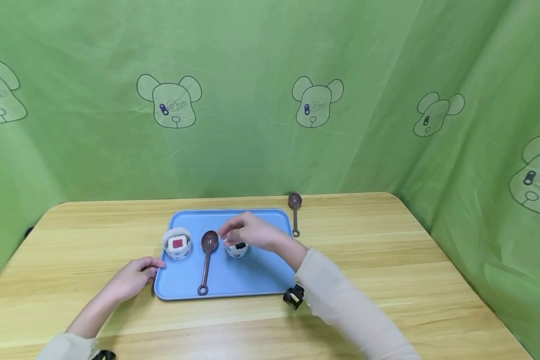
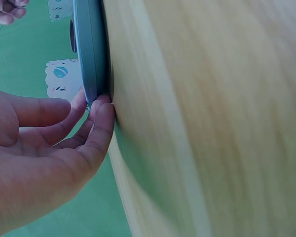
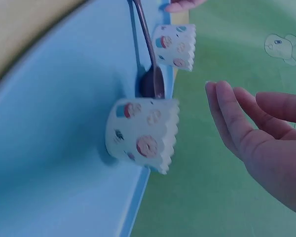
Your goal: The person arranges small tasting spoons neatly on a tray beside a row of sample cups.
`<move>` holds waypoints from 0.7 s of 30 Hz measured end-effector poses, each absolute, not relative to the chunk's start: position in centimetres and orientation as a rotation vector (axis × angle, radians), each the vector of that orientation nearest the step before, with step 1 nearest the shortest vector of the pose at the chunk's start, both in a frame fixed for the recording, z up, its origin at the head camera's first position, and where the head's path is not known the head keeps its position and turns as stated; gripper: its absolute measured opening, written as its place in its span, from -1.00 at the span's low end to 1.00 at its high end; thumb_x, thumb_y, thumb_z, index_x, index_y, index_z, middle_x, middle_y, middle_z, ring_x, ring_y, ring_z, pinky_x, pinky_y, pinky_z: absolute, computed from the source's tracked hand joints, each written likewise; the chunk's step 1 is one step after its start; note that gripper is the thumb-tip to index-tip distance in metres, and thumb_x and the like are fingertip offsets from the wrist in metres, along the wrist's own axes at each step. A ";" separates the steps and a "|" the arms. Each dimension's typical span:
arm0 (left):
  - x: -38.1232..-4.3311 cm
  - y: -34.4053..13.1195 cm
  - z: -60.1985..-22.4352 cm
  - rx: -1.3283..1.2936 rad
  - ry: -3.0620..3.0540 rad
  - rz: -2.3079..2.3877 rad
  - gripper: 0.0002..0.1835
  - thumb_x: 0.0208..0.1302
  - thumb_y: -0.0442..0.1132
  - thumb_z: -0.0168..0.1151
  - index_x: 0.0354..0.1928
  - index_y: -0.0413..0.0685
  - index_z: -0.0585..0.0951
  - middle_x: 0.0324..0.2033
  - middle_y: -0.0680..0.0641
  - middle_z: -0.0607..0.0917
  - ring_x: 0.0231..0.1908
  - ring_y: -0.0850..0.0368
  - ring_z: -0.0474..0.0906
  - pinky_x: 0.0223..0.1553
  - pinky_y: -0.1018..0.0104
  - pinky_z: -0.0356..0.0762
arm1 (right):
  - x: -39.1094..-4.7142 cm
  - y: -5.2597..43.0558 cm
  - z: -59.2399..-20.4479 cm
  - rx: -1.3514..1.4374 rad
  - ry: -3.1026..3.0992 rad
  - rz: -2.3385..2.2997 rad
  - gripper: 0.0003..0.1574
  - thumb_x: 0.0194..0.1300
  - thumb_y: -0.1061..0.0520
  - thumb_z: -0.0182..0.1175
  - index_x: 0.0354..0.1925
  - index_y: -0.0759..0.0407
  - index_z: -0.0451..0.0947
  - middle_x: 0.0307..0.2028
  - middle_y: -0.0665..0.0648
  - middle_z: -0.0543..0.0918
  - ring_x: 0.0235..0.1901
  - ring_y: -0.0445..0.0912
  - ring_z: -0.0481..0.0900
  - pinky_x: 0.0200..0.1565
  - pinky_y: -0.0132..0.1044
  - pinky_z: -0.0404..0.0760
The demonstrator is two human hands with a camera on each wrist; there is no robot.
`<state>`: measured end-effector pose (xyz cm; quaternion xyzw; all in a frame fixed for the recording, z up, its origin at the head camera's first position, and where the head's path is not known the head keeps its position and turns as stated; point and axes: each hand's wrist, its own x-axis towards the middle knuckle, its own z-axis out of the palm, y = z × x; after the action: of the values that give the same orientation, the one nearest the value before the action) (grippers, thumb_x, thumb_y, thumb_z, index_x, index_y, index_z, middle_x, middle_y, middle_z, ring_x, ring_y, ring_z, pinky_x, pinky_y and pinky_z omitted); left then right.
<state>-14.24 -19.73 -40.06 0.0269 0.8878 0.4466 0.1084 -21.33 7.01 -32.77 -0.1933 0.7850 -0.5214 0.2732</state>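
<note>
A blue tray [image 1: 229,285] lies on the table. My left hand [image 1: 132,280] touches its left edge; in the left wrist view, the fingertips [image 2: 104,111] meet the rim and the thumb stays off it. Over the right-hand paper baking cup [image 3: 140,133] hovers my right hand [image 1: 252,231], fingers loosely bent and holding nothing. That cup has pastry prints and a scalloped rim; a dark piece [image 1: 240,245] shows inside. A matching paper cup [image 1: 177,252] near the tray's left side contains a white block with a red square [image 1: 177,243]. Between the cups is a brown spoon [image 1: 209,241].
Another brown spoon [image 1: 294,201] lies on the wooden table [image 1: 369,235] beyond the tray's right back corner. A green curtain [image 1: 252,160] printed with bear heads hangs behind the table and along its sides.
</note>
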 end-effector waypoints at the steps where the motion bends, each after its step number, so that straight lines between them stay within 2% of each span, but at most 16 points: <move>1: -14.2 -19.7 -40.1 0.079 2.611 1.314 -0.72 0.26 -0.51 -0.17 -0.08 -0.48 0.49 -0.11 -0.39 0.53 -0.11 -0.13 0.48 -0.11 0.09 0.50 | -21.4 7.2 -32.6 -0.512 2.110 -1.410 -0.68 0.29 0.40 -0.09 -0.04 0.49 0.46 -0.09 0.37 0.53 -0.12 0.12 0.56 0.00 -0.12 0.50; 4: -14.3 -19.7 -40.1 0.081 2.611 1.315 -0.72 0.26 -0.52 -0.17 -0.08 -0.48 0.49 -0.11 -0.39 0.53 -0.11 -0.12 0.48 -0.11 0.09 0.50 | -21.7 7.8 -32.2 -0.505 2.120 -1.417 -0.68 0.29 0.39 -0.08 -0.03 0.46 0.47 -0.07 0.37 0.52 -0.14 0.06 0.57 0.02 -0.10 0.48; 9: -14.3 -19.7 -40.1 0.088 2.611 1.319 -0.72 0.26 -0.52 -0.17 -0.08 -0.49 0.49 -0.10 -0.40 0.52 -0.10 -0.13 0.48 -0.11 0.09 0.50 | -22.4 9.0 -31.6 -0.510 2.151 -1.409 -0.67 0.27 0.37 -0.04 -0.01 0.43 0.47 -0.04 0.36 0.51 -0.15 -0.01 0.57 -0.02 -0.25 0.52; 15: -14.2 -19.7 -40.1 0.090 2.614 1.316 -0.72 0.26 -0.52 -0.16 -0.08 -0.48 0.49 -0.12 -0.38 0.53 -0.13 -0.09 0.48 -0.14 0.13 0.50 | -23.2 10.6 -31.2 -0.433 2.171 -1.463 -0.69 0.26 0.39 -0.01 -0.02 0.45 0.46 -0.08 0.35 0.53 -0.09 0.11 0.55 0.00 -0.18 0.51; 21: -14.2 -19.7 -40.1 0.092 2.619 1.311 -0.73 0.27 -0.52 -0.16 -0.09 -0.48 0.49 -0.14 -0.36 0.54 -0.14 -0.07 0.47 -0.16 0.15 0.49 | -24.1 12.5 -31.0 -0.363 2.205 -1.509 -0.66 0.26 0.41 -0.02 0.01 0.46 0.43 -0.08 0.37 0.52 -0.10 0.10 0.56 -0.02 -0.21 0.52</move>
<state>-14.17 -19.73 -40.11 0.0311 0.8888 0.4449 0.1057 -24.15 12.51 -31.02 -0.1313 0.7975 -0.5460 0.2207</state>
